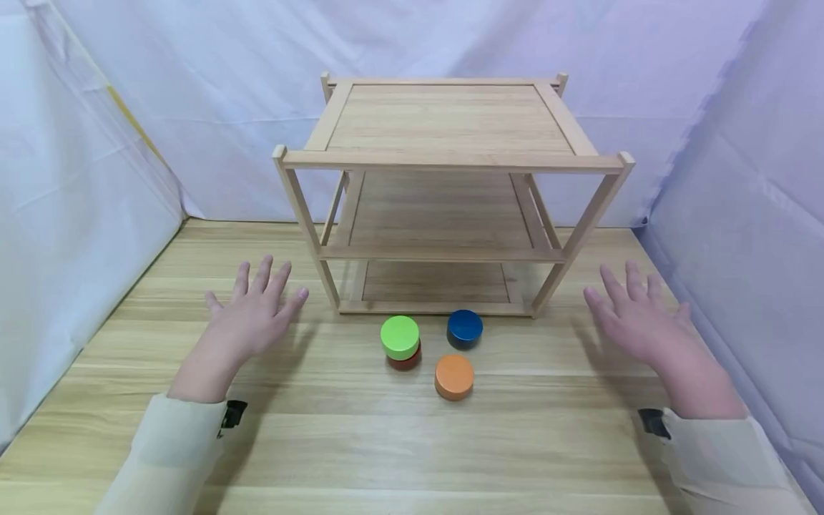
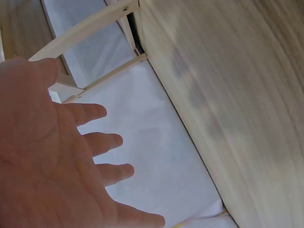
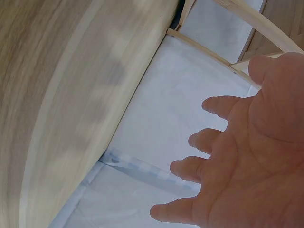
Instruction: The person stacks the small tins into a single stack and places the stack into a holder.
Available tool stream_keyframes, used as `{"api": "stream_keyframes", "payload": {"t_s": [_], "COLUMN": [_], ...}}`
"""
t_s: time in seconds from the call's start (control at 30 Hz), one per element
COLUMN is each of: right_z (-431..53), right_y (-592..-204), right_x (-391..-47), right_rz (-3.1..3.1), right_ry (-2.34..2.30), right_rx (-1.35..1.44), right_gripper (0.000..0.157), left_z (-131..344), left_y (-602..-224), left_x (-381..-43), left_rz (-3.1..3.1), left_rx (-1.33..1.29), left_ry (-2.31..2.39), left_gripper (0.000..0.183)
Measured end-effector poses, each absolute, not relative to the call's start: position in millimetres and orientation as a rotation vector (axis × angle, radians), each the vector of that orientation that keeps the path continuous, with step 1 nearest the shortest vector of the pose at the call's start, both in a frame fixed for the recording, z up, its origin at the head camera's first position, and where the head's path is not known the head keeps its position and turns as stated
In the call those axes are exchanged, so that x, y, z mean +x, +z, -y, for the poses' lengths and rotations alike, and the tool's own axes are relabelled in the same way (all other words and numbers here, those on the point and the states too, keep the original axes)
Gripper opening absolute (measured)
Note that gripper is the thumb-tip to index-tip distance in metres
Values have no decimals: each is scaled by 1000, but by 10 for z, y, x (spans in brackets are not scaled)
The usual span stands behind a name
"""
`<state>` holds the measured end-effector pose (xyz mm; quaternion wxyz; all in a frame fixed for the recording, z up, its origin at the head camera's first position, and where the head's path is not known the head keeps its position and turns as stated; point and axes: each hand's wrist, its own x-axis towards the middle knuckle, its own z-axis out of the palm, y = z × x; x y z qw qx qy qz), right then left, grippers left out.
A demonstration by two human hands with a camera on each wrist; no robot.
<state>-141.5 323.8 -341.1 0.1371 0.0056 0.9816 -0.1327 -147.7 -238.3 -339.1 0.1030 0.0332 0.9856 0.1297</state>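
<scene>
Several round, lidded pieces sit on the wooden table between my hands. A bright green disc (image 1: 400,337) lies on top of a dark red disc (image 1: 405,359). To their right is a dark blue disc (image 1: 465,329), and nearer to me an orange disc (image 1: 454,377). My left hand (image 1: 251,318) hovers over the table left of the discs, fingers spread, holding nothing. On the other side my right hand (image 1: 640,322) is held likewise, palm down and fingers apart. Both wrist views show bare palms, the left palm (image 2: 47,152) and the right palm (image 3: 256,147), touching nothing.
Behind the discs stands a three-tier wooden shelf (image 1: 450,161), its lowest bar just beyond the blue disc. White cloth (image 1: 219,86) hangs at the back and left, and more cloth (image 1: 759,157) closes the right side. The tabletop (image 1: 360,450) has light wood grain.
</scene>
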Motion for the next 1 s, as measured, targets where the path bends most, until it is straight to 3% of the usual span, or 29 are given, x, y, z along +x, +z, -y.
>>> {"api": "stream_keyframes", "payload": {"t_s": [0.3, 0.5, 0.77, 1.0], "right_z": [-3218, -3088, -2824, -2442], "right_y": [-3396, -3352, -3265, -3148], "right_x": [-1396, -1314, -1216, -1185], "right_rz": [-2851, -2744, -2655, -2613], "right_ry": [-326, -274, -263, -302], "right_rx": [10, -72, -244, -392], "right_gripper": [92, 102, 94, 90], "left_z": [2303, 2141, 1814, 1540], "left_y": [-3309, -3235, -3178, -3338], "left_x": [-1381, -1253, -1091, -1074], "left_rz": [-2859, -2806, -2871, -2800], "left_rx": [148, 308, 518, 532], "left_ry": [307, 262, 424, 651], "left_gripper": [85, 72, 63, 71]}}
